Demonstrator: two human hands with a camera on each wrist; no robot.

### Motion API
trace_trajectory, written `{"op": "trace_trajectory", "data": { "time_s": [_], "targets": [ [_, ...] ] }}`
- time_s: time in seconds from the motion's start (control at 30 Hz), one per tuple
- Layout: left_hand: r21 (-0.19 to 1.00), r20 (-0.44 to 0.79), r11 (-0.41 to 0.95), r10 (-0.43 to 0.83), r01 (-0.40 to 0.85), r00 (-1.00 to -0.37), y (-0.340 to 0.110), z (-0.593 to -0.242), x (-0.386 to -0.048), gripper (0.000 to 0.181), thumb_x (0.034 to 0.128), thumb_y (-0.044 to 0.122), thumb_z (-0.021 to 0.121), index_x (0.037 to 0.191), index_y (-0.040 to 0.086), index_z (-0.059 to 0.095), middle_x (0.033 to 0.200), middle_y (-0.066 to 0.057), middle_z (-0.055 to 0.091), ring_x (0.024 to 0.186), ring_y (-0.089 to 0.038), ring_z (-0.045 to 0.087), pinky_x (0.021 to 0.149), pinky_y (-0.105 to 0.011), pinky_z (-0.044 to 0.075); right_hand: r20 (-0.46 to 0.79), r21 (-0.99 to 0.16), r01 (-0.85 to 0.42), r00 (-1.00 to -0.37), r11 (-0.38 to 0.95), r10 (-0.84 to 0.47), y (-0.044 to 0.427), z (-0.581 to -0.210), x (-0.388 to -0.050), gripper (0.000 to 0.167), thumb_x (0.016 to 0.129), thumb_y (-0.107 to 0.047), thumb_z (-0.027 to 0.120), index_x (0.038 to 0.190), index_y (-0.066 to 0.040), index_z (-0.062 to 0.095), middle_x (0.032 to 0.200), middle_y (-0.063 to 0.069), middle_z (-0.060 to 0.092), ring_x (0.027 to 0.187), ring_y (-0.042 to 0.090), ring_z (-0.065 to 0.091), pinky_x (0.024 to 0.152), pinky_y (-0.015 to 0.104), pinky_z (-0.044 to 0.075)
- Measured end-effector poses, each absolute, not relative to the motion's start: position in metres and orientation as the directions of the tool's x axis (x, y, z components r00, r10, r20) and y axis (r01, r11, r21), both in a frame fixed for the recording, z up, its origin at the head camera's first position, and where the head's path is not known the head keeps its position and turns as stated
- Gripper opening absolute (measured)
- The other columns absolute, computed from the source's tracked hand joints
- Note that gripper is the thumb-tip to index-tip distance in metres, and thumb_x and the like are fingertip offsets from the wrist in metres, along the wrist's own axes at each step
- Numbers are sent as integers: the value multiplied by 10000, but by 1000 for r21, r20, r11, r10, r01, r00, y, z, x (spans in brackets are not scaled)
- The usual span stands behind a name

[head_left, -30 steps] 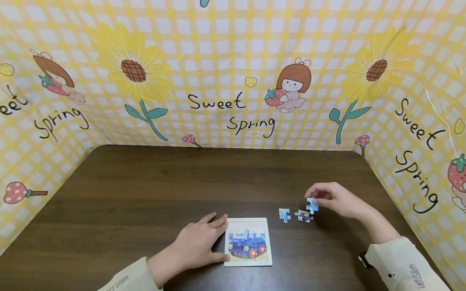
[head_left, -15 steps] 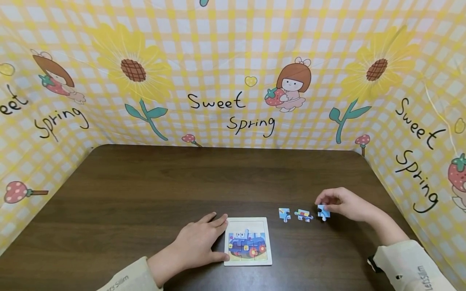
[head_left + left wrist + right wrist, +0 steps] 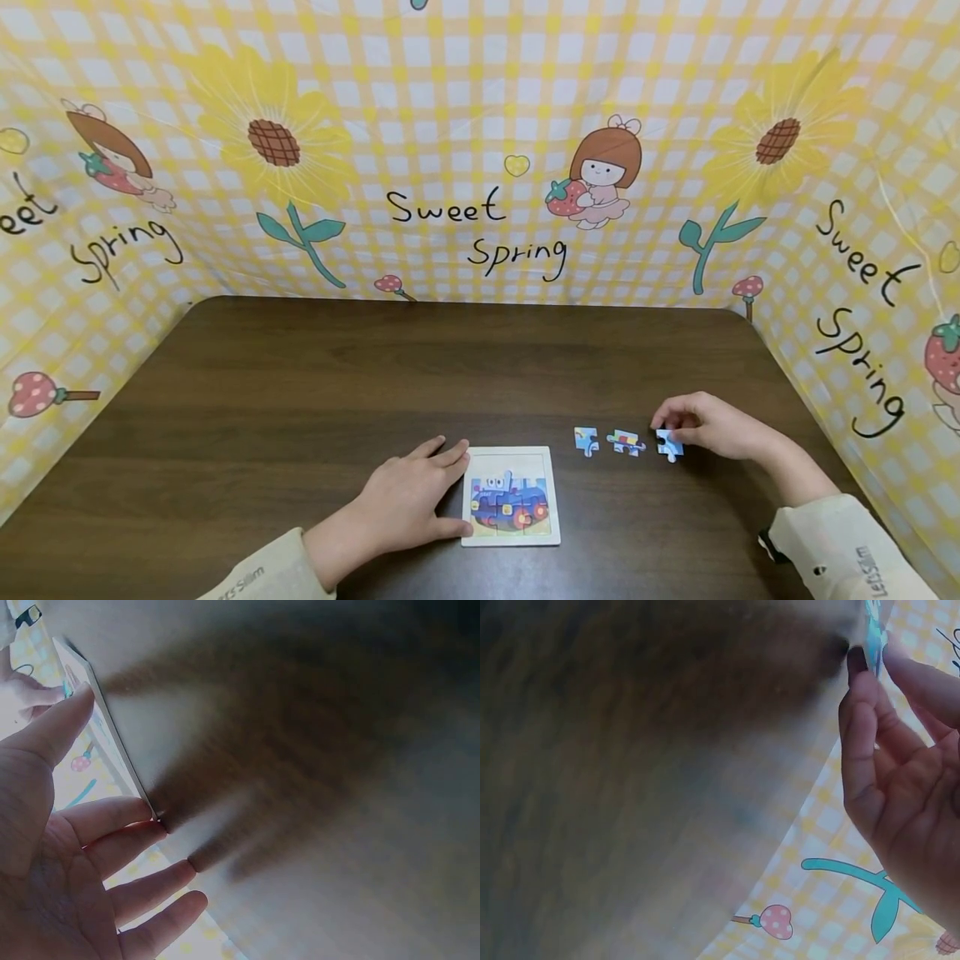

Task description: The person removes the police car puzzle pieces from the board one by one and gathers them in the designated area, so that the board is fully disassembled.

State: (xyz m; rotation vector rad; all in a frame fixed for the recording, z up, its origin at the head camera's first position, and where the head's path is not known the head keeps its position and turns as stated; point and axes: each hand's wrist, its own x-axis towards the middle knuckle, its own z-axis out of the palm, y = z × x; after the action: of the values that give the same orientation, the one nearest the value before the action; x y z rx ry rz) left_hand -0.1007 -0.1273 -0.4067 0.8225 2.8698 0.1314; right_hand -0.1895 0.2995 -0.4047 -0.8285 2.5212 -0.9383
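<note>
From the head view, my left hand [image 3: 408, 504] lies on the desk [image 3: 375, 367] with fingers loosely spread, gripping nothing; index finger and thumb touch the left edge of the white puzzle frame [image 3: 555, 496]. The frame sits flat on the near side of the desk, its joined pieces showing a blue cartoon vehicle with two eyes, and a pale strip along its far part. To its right, my right hand [image 3: 712, 427] pinches a blue puzzle piece [image 3: 669, 446] between thumb and fingers; I cannot tell whether the piece touches the desk. Just left of it lie a multicoloured piece [image 3: 626, 442] and, farther left, a light-blue piece [image 3: 586, 441]. Yellow checked cloth [image 3: 450, 100] stands behind the desk.

From the left wrist view, my thumb is against the frame's edge, the fingers extended and slightly apart.

From the right wrist view, thumb and fingertips close on the piece, seen nearly edge-on, the other fingers curled.
</note>
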Motion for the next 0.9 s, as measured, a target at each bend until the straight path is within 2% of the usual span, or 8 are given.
{"op": "trace_trajectory", "data": {
  "time_s": [0.2,0.4,0.63,0.9],
  "targets": [
    [129,-135,847,530,516,-837,-127,-407,-100,845,790,639,716,1429,112,551,1514,-23,508,1393,-330,472,865,-532,549,-89,-621,-426,-796,658,-599,300,-402,-188,149,927,-77,665,1072,-44,686,954,35,662,693,1,485,624,225,447],
    [117,-122,842,538,527,-834,-127,-409,-99,844,790,644,712,1421,105,558,1503,-27,520,1381,-337,485,861,-524,553,-79,-625,-439,-788,646,-611,283,-395,-188,175,939,-110,666,1097,-37,678,919,2,641,714,13,489,637,221,440],
    [116,-121,840,542,531,-832,-127,-409,-99,844,791,647,708,1413,96,565,1500,-31,523,1371,-346,494,857,-516,557,-74,-613,-498,-736,613,-673,240,-388,-188,196,941,-135,670,1110,-37,685,1045,74,690,859,43,594,746,241,514],
    [120,-143,840,542,529,-828,-127,-407,-102,846,801,649,699,1429,103,549,1519,-37,500,1386,-353,476,875,-517,555,-101,-642,-515,-677,567,-729,185,-386,-191,182,952,-91,644,1121,-41,688,973,11,637,778,71,551,704,231,499]
  ]
}}
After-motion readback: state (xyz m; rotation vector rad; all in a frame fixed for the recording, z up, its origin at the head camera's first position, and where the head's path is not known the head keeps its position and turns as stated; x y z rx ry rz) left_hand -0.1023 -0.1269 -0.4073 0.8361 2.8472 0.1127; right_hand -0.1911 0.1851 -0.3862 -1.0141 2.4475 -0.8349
